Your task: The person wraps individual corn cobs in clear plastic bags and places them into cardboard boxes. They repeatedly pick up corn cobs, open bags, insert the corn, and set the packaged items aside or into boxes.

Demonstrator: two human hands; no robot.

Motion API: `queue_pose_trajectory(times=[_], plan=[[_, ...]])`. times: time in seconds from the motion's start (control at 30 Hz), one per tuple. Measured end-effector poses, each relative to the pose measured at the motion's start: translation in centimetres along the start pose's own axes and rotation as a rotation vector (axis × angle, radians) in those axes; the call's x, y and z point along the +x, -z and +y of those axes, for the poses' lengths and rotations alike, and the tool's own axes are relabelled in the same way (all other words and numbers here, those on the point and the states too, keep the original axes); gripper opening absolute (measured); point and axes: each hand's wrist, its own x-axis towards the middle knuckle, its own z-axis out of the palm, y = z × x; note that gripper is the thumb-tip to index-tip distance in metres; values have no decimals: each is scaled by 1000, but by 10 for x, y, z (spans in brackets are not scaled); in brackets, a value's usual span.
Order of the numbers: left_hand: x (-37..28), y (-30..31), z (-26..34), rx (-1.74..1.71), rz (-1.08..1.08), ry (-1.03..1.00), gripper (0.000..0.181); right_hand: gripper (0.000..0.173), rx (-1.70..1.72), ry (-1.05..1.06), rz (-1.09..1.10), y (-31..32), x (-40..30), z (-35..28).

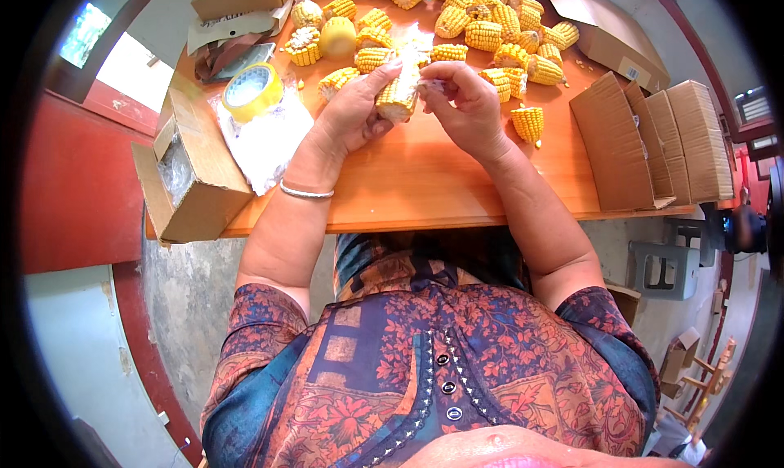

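Note:
My left hand point(358, 106) is closed around a yellow corn cob piece point(392, 100), its cut end towards me. A bright whitish stretch runs along the cob's upper right side; glare hides whether it is bare cob or a wrapping. At that side are the bent fingers of my right hand point(468, 109), thumb and forefinger close together. Something pale shows by those fingertips, too small to make out. Beyond both hands lies a heap of cut corn cob pieces point(484, 36). One short piece point(528, 124) stands apart, right of my right hand.
On the left, a roll of yellow tape point(252, 91) rests on a white plastic packet point(278, 140). An open cardboard box point(211, 192) holding clear plastic stands at the wooden table's point(422, 192) left edge. Cardboard boxes point(612, 140) line the right. A grey stool point(664, 269) stands beyond.

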Motion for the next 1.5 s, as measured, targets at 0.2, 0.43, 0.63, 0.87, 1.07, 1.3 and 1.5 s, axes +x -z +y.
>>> queue_pose_trajectory(times=[0.2, 0.43, 0.63, 0.87, 1.07, 1.3, 1.5], plan=[[3, -1, 2, 50, 118, -125, 27, 38, 526, -227, 34, 8, 8, 3], [0, -1, 2, 127, 59, -339, 29, 54, 564, -397, -22, 11, 7, -8], [4, -17, -5, 153, -53, -366, 31, 65, 279, -180, -3, 7, 4, 1], [-1, -14, 0, 212, -178, -334, 47, 48, -75, -102, 9, 11, 6, -6], [6, -9, -9, 353, -178, -288, 51, 41, 11, -155, 160, 85, 10, -90], [1, -17, -18, 408, -171, -269, 41, 44, -670, -401, 317, 276, -17, -141], [9, -20, -21, 476, -134, -203, 35, 45, -137, -887, 128, 320, -70, -112]])
